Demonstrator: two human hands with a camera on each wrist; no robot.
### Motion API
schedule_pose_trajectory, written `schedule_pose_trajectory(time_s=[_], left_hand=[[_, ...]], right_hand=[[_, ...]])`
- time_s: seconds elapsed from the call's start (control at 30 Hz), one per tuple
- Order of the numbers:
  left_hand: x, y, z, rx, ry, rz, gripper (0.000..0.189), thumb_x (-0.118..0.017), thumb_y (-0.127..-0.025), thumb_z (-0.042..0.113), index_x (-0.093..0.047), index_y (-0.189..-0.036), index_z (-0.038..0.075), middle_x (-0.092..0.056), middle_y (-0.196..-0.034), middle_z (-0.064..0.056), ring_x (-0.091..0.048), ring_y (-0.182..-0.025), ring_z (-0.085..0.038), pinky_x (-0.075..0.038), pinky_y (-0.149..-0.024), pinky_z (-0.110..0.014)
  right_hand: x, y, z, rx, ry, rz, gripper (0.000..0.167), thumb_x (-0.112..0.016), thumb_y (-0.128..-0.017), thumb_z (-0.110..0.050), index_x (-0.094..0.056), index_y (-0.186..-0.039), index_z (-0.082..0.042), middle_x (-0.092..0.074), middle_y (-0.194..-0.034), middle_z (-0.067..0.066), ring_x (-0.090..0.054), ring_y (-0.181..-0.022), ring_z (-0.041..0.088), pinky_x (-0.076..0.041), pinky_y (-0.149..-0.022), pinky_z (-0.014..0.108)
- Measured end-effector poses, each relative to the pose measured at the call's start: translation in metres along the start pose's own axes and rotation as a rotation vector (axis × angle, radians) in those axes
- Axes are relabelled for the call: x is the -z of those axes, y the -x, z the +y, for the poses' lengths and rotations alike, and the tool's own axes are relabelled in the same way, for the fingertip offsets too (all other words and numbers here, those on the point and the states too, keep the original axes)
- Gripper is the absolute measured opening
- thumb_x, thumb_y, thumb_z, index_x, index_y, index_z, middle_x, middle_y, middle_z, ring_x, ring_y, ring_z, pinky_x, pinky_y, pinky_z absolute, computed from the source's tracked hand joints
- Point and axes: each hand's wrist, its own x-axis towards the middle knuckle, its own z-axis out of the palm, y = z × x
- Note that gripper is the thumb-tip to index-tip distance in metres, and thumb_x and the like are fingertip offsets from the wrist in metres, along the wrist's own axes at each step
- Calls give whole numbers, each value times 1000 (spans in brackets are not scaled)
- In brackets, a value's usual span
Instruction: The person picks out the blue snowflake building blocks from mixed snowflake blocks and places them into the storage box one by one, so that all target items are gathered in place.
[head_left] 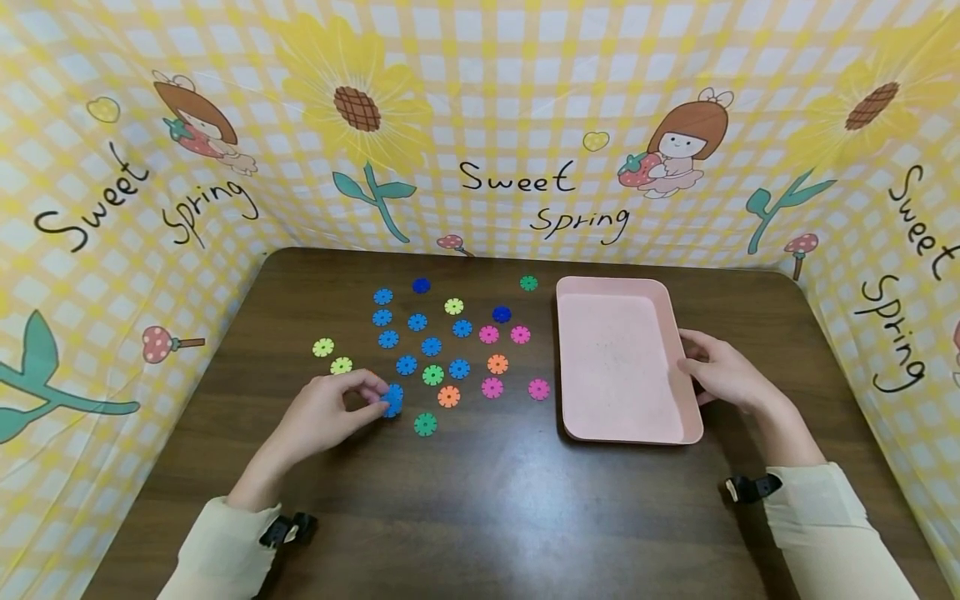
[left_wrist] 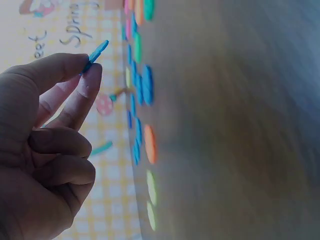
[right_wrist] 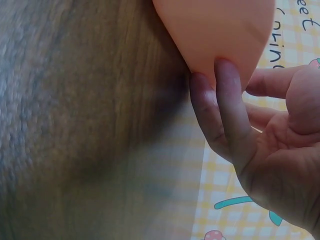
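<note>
Between thumb and fingertips, my left hand (head_left: 318, 414) pinches a blue notched plastic disc (head_left: 393, 401). The left wrist view shows that disc (left_wrist: 96, 55) tilted and raised above the table, the other fingers curled under it. My right hand (head_left: 726, 373) grips the right side of a pink rectangular tray (head_left: 618, 358), its thumb at the rim. Seen from the right wrist, two fingertips press the outside of the tray wall (right_wrist: 220, 35). No discs lie in the tray. Several more blue discs (head_left: 431, 346) lie flat on the table just beyond the left hand.
Pink discs (head_left: 492, 387), orange discs (head_left: 448, 396), green discs (head_left: 425, 424), yellow-green discs (head_left: 323, 347) and dark blue discs (head_left: 502, 314) are scattered left of the tray on the brown wooden table (head_left: 480, 517). A yellow checked cloth (head_left: 510, 108) hangs round the back and sides.
</note>
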Motion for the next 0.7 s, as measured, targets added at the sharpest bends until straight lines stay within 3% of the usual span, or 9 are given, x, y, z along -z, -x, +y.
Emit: schedule_pose_trajectory(time_s=[0.1,0.23,0.4,0.6,0.7], left_hand=[[-5,-8,12,-18,43,-14,11,-80,-94,24,-76,-105,23,-69,-87,12,-41,-47,-11,-38,-48,-29],[-15,-22,28,-41,104,-29,12,-80,-95,24,-76,-106,24,-71,-88,13,-52,-56,-16,-39,-50,-30],[-29,-41,53,-76,157,-49,13,-79,-95,24,-77,-107,22,-71,-88,14,-53,-55,-24,-38,-50,-31],[-47,-64,83,-117,208,-75,12,-79,-95,24,-77,-107,23,-72,-90,15,-48,-47,-15,-39,-48,-30],[-59,-76,97,-154,231,-91,11,-79,-95,25,-77,-106,23,-72,-90,15,-58,-61,-12,-42,-54,-30]], right_hand=[[0,0,1,4,-4,4,65,-48,-109,-11,-15,-162,7,-45,-139,42,-66,-107,40,-62,-67,47],[-1,-1,1,2,1,15,65,-49,-109,-12,-17,-162,4,-47,-137,40,-66,-105,38,-62,-67,47],[-1,0,0,-16,-6,18,65,-51,-108,-14,-19,-163,2,-48,-136,39,-67,-103,35,-62,-68,47],[-1,2,-2,-9,-36,-1,67,-52,-108,-15,-17,-163,2,-47,-138,39,-67,-104,35,-61,-70,48],[0,3,-1,-7,-37,-5,68,-52,-108,-14,-16,-164,2,-48,-137,39,-67,-105,35,-61,-70,47]])
